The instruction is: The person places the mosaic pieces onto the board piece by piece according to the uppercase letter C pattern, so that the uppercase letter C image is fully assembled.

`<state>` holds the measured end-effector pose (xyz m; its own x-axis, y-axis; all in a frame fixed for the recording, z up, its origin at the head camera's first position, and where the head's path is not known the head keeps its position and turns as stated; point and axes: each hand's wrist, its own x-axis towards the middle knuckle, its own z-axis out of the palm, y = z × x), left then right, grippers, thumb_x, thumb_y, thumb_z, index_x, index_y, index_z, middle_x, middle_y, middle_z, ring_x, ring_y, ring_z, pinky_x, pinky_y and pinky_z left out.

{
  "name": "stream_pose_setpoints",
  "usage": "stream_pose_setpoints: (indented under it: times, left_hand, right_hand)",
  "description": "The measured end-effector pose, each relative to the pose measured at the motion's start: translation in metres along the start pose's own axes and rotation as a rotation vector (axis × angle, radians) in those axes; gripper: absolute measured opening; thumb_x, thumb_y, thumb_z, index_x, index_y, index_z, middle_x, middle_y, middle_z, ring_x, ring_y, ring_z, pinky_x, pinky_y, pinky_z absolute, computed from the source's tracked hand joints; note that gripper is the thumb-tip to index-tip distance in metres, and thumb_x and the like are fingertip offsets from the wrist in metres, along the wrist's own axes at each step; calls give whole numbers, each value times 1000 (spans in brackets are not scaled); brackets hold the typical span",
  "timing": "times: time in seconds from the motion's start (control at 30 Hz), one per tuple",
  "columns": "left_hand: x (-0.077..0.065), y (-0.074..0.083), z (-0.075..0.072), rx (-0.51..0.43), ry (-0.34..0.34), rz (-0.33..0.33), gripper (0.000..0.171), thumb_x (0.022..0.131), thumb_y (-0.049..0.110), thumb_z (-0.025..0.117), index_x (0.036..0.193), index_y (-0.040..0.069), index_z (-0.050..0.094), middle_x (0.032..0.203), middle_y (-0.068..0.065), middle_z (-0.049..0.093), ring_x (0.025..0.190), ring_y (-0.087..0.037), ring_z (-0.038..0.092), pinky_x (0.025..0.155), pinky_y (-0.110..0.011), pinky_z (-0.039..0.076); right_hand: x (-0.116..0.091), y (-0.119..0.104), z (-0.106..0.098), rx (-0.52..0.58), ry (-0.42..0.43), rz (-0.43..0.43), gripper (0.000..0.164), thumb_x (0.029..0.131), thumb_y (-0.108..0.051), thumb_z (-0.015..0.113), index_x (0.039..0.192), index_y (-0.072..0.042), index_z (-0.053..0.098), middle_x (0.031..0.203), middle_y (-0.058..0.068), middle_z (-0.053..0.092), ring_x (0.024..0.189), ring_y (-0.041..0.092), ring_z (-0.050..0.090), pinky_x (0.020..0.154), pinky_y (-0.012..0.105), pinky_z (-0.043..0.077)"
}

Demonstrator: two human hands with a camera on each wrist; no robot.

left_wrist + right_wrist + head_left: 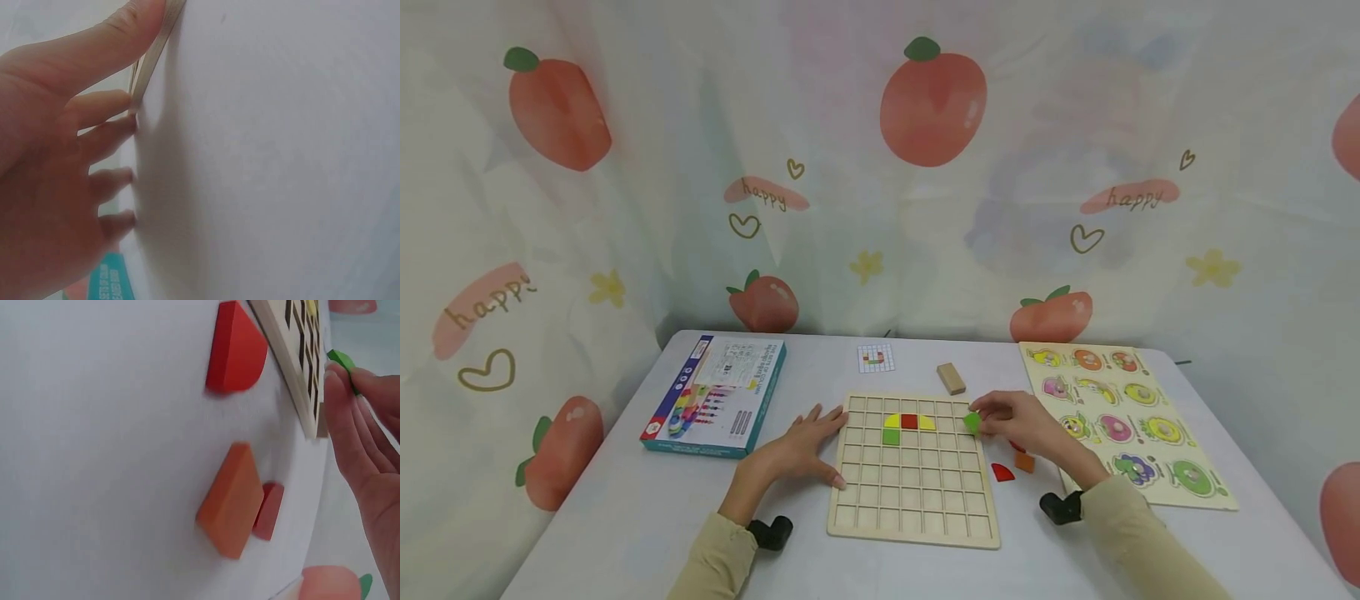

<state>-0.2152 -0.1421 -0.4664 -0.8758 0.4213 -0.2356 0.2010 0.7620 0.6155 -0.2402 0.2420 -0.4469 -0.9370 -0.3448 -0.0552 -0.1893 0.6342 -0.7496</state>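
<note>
A wooden grid board lies on the table; in its cells sit two yellow quarter-round pieces, a red square and a green square. My left hand rests spread along the board's left edge, with thumb and fingers touching it. Between thumb and fingertips, my right hand pinches a small green block with a curved edge, at the board's upper right. Beneath that hand lie a red quarter-round block, an orange block and another red block, partly hidden behind the orange one.
A printed box stands at the left. Behind the board are a small pattern card and a plain wooden block. A fruit puzzle board takes up the right side. Patterned cloth hangs behind the table.
</note>
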Motion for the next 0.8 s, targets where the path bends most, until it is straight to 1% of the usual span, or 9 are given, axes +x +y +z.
stream_pose_setpoints:
  times: [0.17,0.37,0.47,0.63,0.8]
  left_hand:
    - [0,-1,0,-4,-1,-2,108,72,35,94,160,12,37,171,-5,26,161,-36,5,130,-58,6]
    - [-1,-1,-1,-7,1,7,108,72,34,94,161,11,36,171,-5,25,161,-36,5,130,-57,5]
    - [-2,0,-1,-8,-1,8,108,72,34,94,161,11,36,171,-5,25,161,-36,4,130,-58,5]
    - [-2,1,-2,-9,-6,12,108,73,34,93,161,10,36,171,-7,24,161,-37,4,130,-58,4]
    - [-2,1,-3,-1,-19,22,107,74,32,92,161,8,34,171,-9,23,160,-39,3,130,-59,4]
  right_hand:
    - [1,-5,9,50,-32,-18,33,90,-7,77,121,2,71,99,8,76,87,18,68,75,19,56]
    - [2,-13,20,69,-50,-33,33,90,-6,76,121,4,71,96,8,77,85,18,71,76,18,57]
    - [3,-18,26,56,-51,-41,32,89,-6,77,119,4,72,94,6,76,84,17,70,76,18,57]
    - [6,-27,35,36,-55,-24,29,87,-11,81,114,-2,74,93,3,72,83,15,66,75,20,56]
    - [9,-35,42,-4,-72,-67,27,86,-12,83,110,-3,75,93,2,73,83,13,66,77,19,56]
